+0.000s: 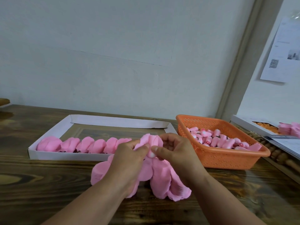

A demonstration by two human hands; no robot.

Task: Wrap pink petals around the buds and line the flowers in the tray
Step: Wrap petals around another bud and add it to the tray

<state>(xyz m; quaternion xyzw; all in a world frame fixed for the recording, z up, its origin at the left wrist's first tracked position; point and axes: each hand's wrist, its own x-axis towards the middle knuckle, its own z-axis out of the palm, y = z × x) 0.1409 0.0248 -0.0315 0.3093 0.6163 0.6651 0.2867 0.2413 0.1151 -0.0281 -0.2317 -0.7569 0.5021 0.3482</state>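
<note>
A half-wrapped pink flower (151,141) sits above the table between both hands, just in front of the tray. The left hand (129,157) pinches its petal with thumb and curled fingers; the right hand (175,151) pinches the bud's base. Loose pink petals (162,179) lie beneath on the dark wooden table (48,184). The white cardboard tray (53,127) holds a row of finished flowers (84,144); an orange basket (227,157) of buds (215,140) stands right, against a pale wall (113,54).
</note>
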